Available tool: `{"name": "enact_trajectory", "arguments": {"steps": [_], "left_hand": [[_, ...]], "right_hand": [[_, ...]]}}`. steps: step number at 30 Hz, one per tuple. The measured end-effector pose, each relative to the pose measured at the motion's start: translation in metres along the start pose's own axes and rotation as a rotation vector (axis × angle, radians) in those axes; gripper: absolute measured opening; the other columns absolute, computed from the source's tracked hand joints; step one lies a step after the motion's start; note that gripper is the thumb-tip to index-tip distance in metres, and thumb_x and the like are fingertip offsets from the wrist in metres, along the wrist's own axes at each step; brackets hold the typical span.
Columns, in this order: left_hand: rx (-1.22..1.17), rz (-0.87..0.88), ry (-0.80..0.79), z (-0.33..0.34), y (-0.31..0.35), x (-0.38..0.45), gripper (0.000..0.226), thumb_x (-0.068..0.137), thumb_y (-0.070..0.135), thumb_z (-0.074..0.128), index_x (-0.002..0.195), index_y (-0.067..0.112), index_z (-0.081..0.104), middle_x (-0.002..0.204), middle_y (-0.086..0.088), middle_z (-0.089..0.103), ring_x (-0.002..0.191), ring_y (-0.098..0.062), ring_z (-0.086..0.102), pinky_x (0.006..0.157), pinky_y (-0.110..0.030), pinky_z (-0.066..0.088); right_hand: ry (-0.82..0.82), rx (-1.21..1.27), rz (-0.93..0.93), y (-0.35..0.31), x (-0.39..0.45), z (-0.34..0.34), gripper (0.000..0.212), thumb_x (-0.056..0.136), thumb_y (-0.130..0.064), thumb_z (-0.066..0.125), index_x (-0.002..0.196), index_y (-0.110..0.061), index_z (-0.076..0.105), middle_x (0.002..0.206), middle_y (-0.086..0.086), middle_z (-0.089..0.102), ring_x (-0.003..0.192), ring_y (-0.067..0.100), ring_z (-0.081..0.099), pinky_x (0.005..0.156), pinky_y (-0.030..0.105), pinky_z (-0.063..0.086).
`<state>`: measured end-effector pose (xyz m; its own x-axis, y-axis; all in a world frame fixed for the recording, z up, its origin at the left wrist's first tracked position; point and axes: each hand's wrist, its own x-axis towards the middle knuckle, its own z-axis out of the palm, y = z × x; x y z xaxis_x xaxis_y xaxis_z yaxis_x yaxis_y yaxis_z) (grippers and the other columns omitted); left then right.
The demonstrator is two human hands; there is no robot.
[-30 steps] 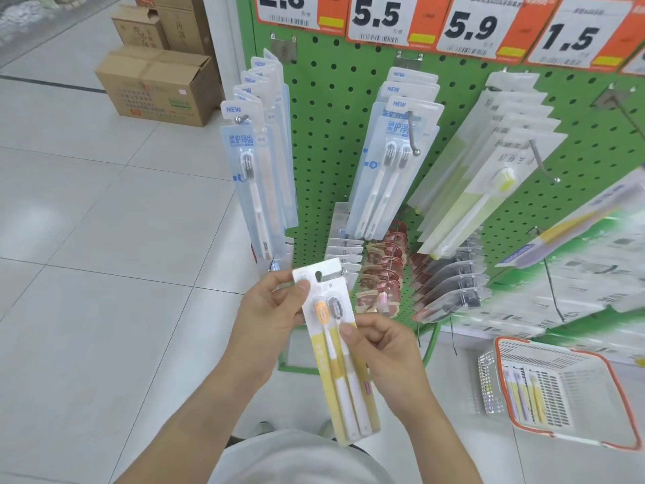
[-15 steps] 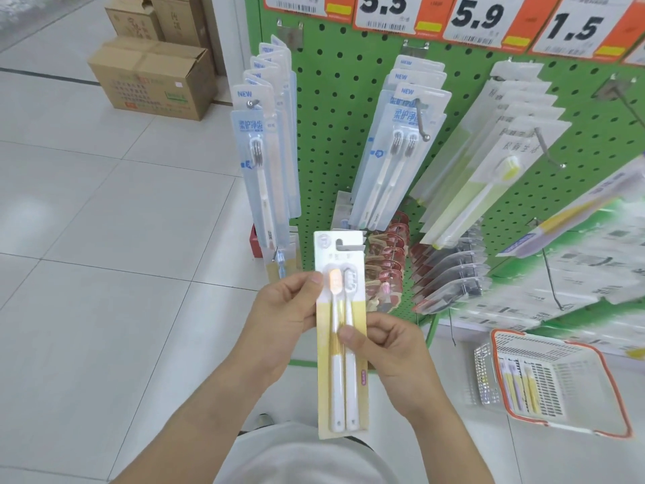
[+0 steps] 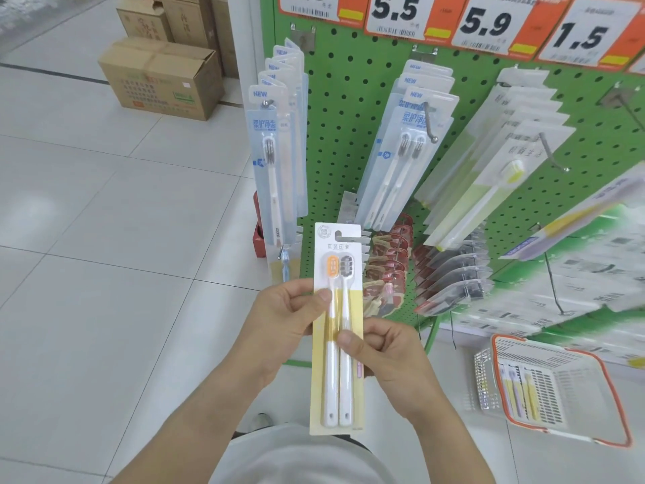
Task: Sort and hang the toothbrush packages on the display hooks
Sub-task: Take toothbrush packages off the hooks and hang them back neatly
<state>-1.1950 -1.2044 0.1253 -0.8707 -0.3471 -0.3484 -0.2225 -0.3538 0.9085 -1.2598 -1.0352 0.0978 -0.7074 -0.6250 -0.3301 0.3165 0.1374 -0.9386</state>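
Cardboard and thin plastic make up the yellow toothbrush package [image 3: 336, 330], seen from the head camera upright in front of the green pegboard [image 3: 345, 110] and apart from its hooks. The left hand [image 3: 284, 317] pinches its left edge, thumb on the front just below the brush heads; the right hand [image 3: 387, 351] pinches the right edge lower down. It looks light and fairly stiff but bendable, with a slippery blister, so edge holds suit it, leaving the hang slot [image 3: 345, 235] free for a hook.
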Motion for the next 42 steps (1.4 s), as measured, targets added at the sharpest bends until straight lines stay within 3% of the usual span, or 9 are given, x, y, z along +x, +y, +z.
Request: {"name": "enact_trajectory", "arguments": {"steps": [3,6,10,13,15,22,27,33,42], "left_hand": [[0.041,0.004,0.039,0.002,-0.004,-0.004,0.017,0.093,0.011,0.067,0.109,0.009,0.073,0.094,-0.012,0.079,0.088,-0.032,0.075,0.09,-0.043,0.06],[-0.004,-0.008,0.122,0.002,-0.007,-0.002,0.016,0.091,0.011,0.07,0.105,0.007,0.074,0.093,-0.013,0.078,0.087,-0.031,0.074,0.091,-0.047,0.059],[-0.034,-0.029,0.129,0.003,-0.008,-0.002,0.017,0.092,0.012,0.069,0.107,0.007,0.074,0.096,-0.013,0.078,0.096,-0.038,0.073,0.093,-0.048,0.058],[0.026,-0.032,0.043,0.005,-0.009,-0.005,0.017,0.095,0.014,0.065,0.11,0.008,0.072,0.097,-0.012,0.078,0.093,-0.035,0.074,0.089,-0.044,0.06],[0.077,-0.025,0.001,0.006,-0.01,-0.005,0.019,0.093,0.017,0.068,0.109,0.007,0.072,0.097,-0.012,0.078,0.092,-0.034,0.074,0.088,-0.043,0.06],[0.004,-0.023,0.139,0.006,-0.013,-0.001,0.017,0.093,0.015,0.068,0.106,0.004,0.072,0.094,-0.012,0.078,0.088,-0.031,0.075,0.086,-0.042,0.06],[0.027,-0.009,0.173,0.007,-0.017,0.001,0.015,0.094,0.016,0.067,0.104,0.004,0.071,0.092,-0.011,0.079,0.084,-0.028,0.075,0.085,-0.043,0.059],[0.049,-0.013,0.131,0.009,-0.02,0.002,0.017,0.095,0.017,0.067,0.107,0.007,0.072,0.095,-0.011,0.078,0.091,-0.032,0.074,0.089,-0.044,0.058],[0.107,-0.032,0.085,0.011,-0.023,0.004,0.031,0.081,0.029,0.074,0.103,0.006,0.071,0.095,-0.011,0.078,0.097,-0.037,0.072,0.094,-0.049,0.055]], "right_hand": [[0.017,-0.018,0.021,0.003,0.001,-0.002,0.061,0.069,-0.058,0.083,0.09,-0.002,0.075,0.069,0.032,0.058,0.068,0.028,0.05,0.062,0.035,0.048],[-0.055,-0.078,0.047,0.003,-0.001,-0.007,0.088,0.07,-0.062,0.084,0.088,0.019,0.053,0.062,0.036,0.035,0.067,0.029,0.041,0.062,0.035,0.05],[-0.169,-0.093,0.088,-0.004,-0.005,-0.014,0.053,0.078,-0.04,0.084,0.095,0.007,0.069,0.072,0.027,0.06,0.064,0.024,0.055,0.057,0.03,0.05],[-0.118,-0.101,0.057,-0.002,-0.004,-0.016,0.057,0.074,-0.049,0.085,0.091,0.004,0.07,0.076,0.02,0.06,0.066,0.024,0.05,0.058,0.034,0.045],[-0.099,-0.051,0.045,-0.003,-0.005,-0.015,0.044,0.074,-0.045,0.084,0.091,-0.006,0.076,0.079,0.02,0.068,0.066,0.024,0.058,0.058,0.032,0.049],[-0.174,-0.009,0.092,-0.008,-0.009,-0.018,0.045,0.095,-0.053,0.058,0.091,-0.011,0.076,0.075,0.015,0.069,0.06,0.025,0.06,0.053,0.03,0.053],[-0.236,-0.099,0.061,0.001,-0.008,-0.027,0.034,0.085,-0.027,0.078,0.108,-0.003,0.069,0.09,0.041,0.056,0.071,0.031,0.053,0.054,0.032,0.057],[-0.259,-0.11,0.076,0.005,-0.006,-0.033,0.031,0.085,-0.02,0.079,0.104,-0.001,0.066,0.087,0.02,0.066,0.066,0.028,0.056,0.055,0.033,0.057],[-0.293,-0.235,0.133,0.004,-0.003,-0.04,0.03,0.085,-0.015,0.079,0.104,0.0,0.061,0.092,0.021,0.072,0.064,0.021,0.063,0.065,0.038,0.059]]}}
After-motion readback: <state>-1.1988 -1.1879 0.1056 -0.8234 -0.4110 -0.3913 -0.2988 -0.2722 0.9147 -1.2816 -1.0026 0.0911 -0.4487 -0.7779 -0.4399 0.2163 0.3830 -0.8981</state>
